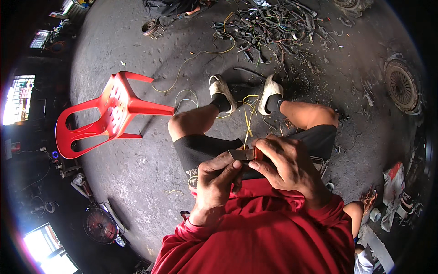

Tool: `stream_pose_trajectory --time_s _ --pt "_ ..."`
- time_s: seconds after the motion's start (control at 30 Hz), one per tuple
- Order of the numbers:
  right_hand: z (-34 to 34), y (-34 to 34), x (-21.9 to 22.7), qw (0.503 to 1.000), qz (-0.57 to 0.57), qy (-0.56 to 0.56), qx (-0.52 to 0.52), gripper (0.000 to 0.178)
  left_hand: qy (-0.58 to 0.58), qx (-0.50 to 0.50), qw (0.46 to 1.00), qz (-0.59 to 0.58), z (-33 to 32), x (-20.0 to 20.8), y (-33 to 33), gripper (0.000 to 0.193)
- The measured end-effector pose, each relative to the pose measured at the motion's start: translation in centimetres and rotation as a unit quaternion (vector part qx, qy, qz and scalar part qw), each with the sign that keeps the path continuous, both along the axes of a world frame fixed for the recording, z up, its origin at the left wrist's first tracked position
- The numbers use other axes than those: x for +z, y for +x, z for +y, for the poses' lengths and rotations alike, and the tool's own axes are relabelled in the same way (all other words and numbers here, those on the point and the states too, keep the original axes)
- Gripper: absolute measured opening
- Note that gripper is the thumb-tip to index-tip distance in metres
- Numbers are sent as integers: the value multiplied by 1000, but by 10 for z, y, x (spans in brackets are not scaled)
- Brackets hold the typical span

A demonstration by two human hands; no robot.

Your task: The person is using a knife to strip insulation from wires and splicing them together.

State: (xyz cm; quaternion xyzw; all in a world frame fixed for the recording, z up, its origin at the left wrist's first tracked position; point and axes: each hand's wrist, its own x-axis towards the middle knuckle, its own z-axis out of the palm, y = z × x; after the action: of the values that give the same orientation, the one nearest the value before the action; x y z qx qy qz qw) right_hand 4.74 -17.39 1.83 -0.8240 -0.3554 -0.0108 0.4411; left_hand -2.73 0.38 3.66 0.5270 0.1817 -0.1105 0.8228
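Right grip (292, 166): blade (242, 155) crosswise, leftward

Room between shins (199, 120), yellow wire (248, 125) intervening

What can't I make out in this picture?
All in the head view:
Orange part: mostly covered by the right hand.
Yellow wire: its near end is lost among the fingers and the flat dark piece that the left hand grips.
Another person's leg: partly hidden behind the red top.
Black bundle: cut off by the upper edge.
Wire pile: single strands too small and tangled.
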Motion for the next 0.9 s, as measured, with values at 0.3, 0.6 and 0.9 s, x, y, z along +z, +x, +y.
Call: stream_pose_trajectory --time_s 0.3,0.6,0.9 --pt "-26 17 -18 982 -16 -69 -174 22 -100 64 990 70 4 -1 -1 26" --pt "-11 -7 -6 999 32 14 -19 30 -85 78 990 77 -3 -7 5 22" --pt "0 -6 1 1000 11 -16 0 33 -41 59 997 36 -8 -4 5 18"
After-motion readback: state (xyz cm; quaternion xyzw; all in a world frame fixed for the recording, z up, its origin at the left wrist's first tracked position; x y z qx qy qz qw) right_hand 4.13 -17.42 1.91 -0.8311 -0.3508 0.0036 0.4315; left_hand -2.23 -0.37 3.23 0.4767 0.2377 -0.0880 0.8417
